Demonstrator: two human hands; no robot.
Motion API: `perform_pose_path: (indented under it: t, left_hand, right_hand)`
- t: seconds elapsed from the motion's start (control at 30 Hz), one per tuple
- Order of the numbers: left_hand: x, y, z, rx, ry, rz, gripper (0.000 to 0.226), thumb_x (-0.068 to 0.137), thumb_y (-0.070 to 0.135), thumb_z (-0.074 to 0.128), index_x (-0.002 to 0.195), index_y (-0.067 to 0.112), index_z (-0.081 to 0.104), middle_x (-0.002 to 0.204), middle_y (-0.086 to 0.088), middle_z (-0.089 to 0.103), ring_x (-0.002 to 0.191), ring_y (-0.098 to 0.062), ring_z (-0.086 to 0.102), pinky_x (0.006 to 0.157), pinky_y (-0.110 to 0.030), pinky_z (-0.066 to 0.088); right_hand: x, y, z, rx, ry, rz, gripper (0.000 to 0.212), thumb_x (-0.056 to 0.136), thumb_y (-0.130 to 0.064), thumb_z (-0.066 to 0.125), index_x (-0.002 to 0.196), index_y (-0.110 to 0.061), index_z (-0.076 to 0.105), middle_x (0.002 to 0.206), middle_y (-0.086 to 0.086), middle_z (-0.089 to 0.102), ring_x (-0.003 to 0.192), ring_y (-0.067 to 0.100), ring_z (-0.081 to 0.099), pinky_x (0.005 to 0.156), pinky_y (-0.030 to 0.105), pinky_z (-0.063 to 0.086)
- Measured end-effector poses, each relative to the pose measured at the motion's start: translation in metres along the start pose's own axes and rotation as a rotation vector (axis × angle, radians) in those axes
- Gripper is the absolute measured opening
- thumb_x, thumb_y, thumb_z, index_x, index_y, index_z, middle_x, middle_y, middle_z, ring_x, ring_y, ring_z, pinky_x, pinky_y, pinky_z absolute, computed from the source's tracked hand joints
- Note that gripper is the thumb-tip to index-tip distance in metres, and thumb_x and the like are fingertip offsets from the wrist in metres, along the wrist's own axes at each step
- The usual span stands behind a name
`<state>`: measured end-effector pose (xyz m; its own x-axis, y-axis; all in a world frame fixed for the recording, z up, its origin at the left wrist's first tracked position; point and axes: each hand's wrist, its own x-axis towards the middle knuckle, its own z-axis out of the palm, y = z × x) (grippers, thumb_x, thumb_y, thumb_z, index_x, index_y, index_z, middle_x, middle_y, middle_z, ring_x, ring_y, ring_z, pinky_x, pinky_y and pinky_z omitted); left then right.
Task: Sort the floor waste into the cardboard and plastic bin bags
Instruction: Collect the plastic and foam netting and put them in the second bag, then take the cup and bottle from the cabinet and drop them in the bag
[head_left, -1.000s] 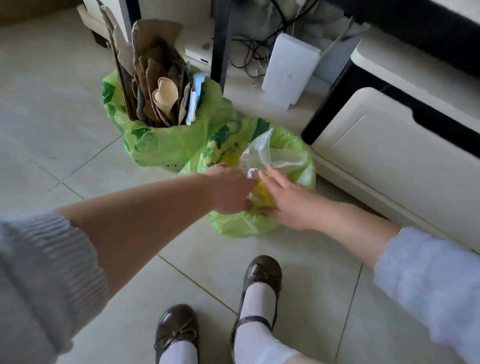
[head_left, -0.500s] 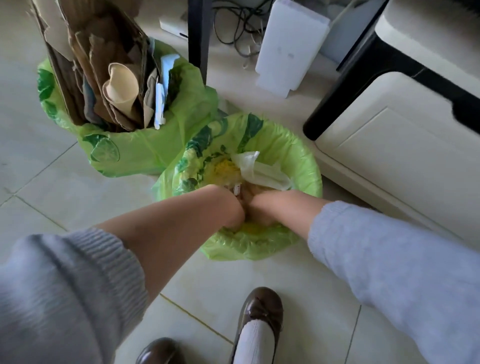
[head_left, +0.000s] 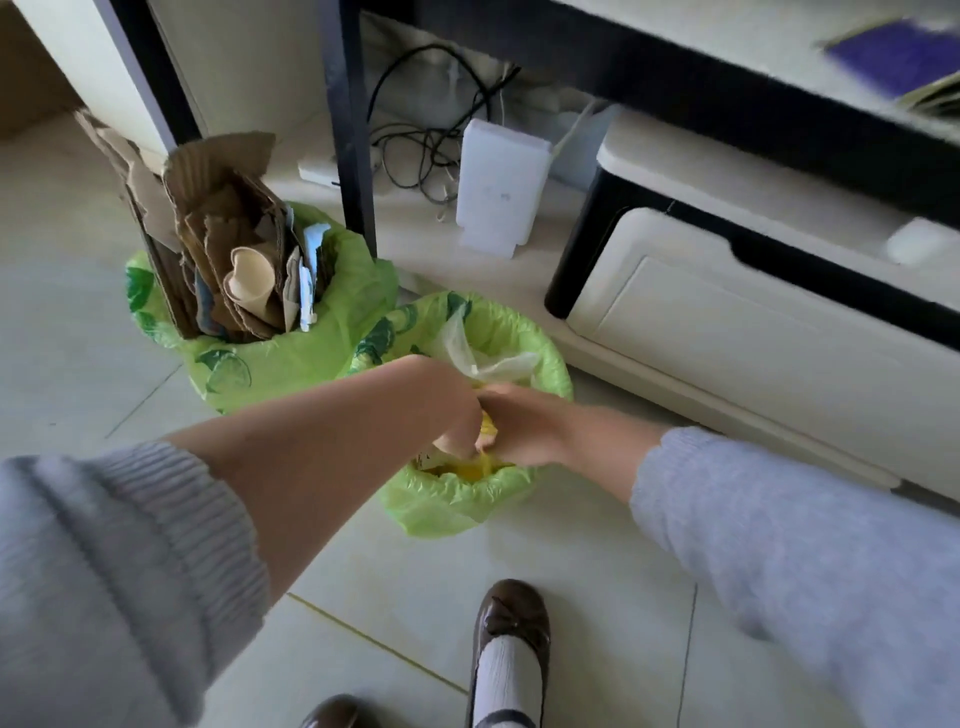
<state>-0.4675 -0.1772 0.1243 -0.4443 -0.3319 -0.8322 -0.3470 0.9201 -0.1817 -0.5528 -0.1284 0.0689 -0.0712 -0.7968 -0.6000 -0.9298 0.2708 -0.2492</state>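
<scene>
- Floor (head_left: 78, 364) of pale tiles carries two green bags that touch each other, and no loose waste is visible on it.
- Cardboard bag (head_left: 291, 358) at the left is packed with upright torn cardboard (head_left: 218, 208) and a paper cup (head_left: 249, 283).
- Plastic bag (head_left: 467, 506) stands nearer, its rim rolled open, with clear film (head_left: 483, 353) sticking up at the far side.
- Left hand (head_left: 457, 421) and right hand (head_left: 519, 431) meet inside its mouth, both closed on yellow plastic (head_left: 485, 421).
- I think the step is to press this piece down. It is better to push slowly at the middle, so that the thin wall does not tear and the film does not spring out, and to let go only when the piece stays low.
</scene>
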Motion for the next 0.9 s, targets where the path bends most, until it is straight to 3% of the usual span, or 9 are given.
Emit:
perform_pose_path:
  t: [0.07, 0.13, 0.2, 0.37, 0.53, 0.7, 0.8, 0.83, 0.9]
  left_hand:
    - [-0.019, 0.002, -0.002, -0.039, 0.086, -0.015, 0.042, 0.098, 0.037, 0.032, 0.121, 0.012, 0.057, 0.102, -0.003, 0.054, 0.095, -0.022, 0.052, 0.095, -0.034, 0.043]
    - [-0.047, -0.001, -0.006, -0.078, 0.181, -0.036, 0.044, 0.097, 0.04, 0.036, 0.123, 0.012, 0.057, 0.113, -0.003, 0.06, 0.104, -0.022, 0.056, 0.096, -0.034, 0.044]
    - [-0.075, -0.001, -0.013, -0.209, 0.278, -0.074, 0.049, 0.095, 0.044, 0.04, 0.128, 0.011, 0.054, 0.125, -0.005, 0.059, 0.114, -0.023, 0.056, 0.098, -0.034, 0.044]
    - [-0.143, 0.003, -0.022, -0.334, 0.412, -0.085, 0.045, 0.098, 0.038, 0.038, 0.129, 0.008, 0.05, 0.131, -0.007, 0.055, 0.118, -0.023, 0.053, 0.1, -0.03, 0.04]
    - [-0.127, -0.008, -0.005, -0.424, 0.401, -0.176, 0.058, 0.094, 0.045, 0.043, 0.14, 0.011, 0.037, 0.14, -0.007, 0.049, 0.124, -0.023, 0.05, 0.099, -0.031, 0.041]
    - [-0.06, -0.011, 0.013, -0.529, 0.461, -0.175, 0.041, 0.09, 0.043, 0.047, 0.126, 0.025, 0.051, 0.121, 0.004, 0.061, 0.111, -0.016, 0.059, 0.088, -0.028, 0.049]
    - [-0.017, -0.018, 0.01, -0.519, 0.475, -0.16, 0.038, 0.089, 0.039, 0.045, 0.121, 0.024, 0.054, 0.108, 0.008, 0.061, 0.111, -0.014, 0.058, 0.087, -0.023, 0.043]
    - [-0.006, -0.021, 0.006, -0.517, 0.489, -0.188, 0.035, 0.089, 0.037, 0.043, 0.12, 0.023, 0.056, 0.107, 0.008, 0.06, 0.113, -0.014, 0.056, 0.086, -0.021, 0.04]
    - [0.022, -0.032, 0.004, -0.551, 0.534, -0.227, 0.027, 0.088, 0.036, 0.04, 0.105, 0.027, 0.06, 0.109, 0.009, 0.06, 0.113, -0.015, 0.056, 0.089, -0.023, 0.042]
  right_hand:
    - [-0.038, 0.002, -0.015, 0.022, 0.072, -0.004, 0.041, 0.085, -0.022, 0.058, 0.125, -0.011, 0.052, 0.129, 0.014, 0.054, 0.112, 0.032, 0.055, 0.088, 0.035, 0.048]
    - [-0.076, 0.0, -0.029, 0.012, 0.115, -0.028, 0.059, 0.09, -0.024, 0.051, 0.145, -0.019, 0.029, 0.156, 0.007, 0.021, 0.137, 0.029, 0.035, 0.106, 0.037, 0.038]
    - [-0.112, -0.005, -0.045, 0.031, 0.183, -0.081, 0.066, 0.093, -0.02, 0.048, 0.15, -0.022, 0.015, 0.16, 0.0, -0.006, 0.145, 0.025, 0.017, 0.111, 0.034, 0.033]
    - [-0.147, -0.034, -0.072, 0.086, 0.312, -0.145, 0.061, 0.091, -0.012, 0.042, 0.147, -0.023, 0.021, 0.16, 0.0, -0.004, 0.145, 0.026, 0.019, 0.106, 0.035, 0.036]
    - [-0.113, -0.041, -0.049, 0.022, 0.281, -0.011, 0.072, 0.09, 0.0, 0.034, 0.15, -0.022, 0.002, 0.159, 0.007, 0.003, 0.136, 0.039, 0.032, 0.104, 0.047, 0.038]
    - [-0.073, -0.033, -0.034, -0.104, 0.369, -0.114, 0.042, 0.09, 0.001, 0.033, 0.13, -0.007, 0.038, 0.119, 0.021, 0.051, 0.103, 0.042, 0.056, 0.08, 0.048, 0.046]
    - [-0.039, -0.015, -0.038, 0.1, 0.142, -0.038, 0.038, 0.077, -0.019, 0.039, 0.095, -0.032, 0.07, 0.073, -0.005, 0.061, 0.065, 0.015, 0.064, 0.048, 0.025, 0.048]
    - [-0.027, -0.006, -0.038, 0.152, 0.273, -0.059, 0.038, 0.075, -0.026, 0.037, 0.085, -0.035, 0.072, 0.059, -0.01, 0.051, 0.059, 0.01, 0.063, 0.043, 0.021, 0.046]
    - [-0.002, 0.006, -0.035, 0.187, 0.358, -0.092, 0.035, 0.088, -0.016, 0.037, 0.105, -0.02, 0.067, 0.066, -0.005, 0.04, 0.092, 0.02, 0.063, 0.073, 0.03, 0.053]
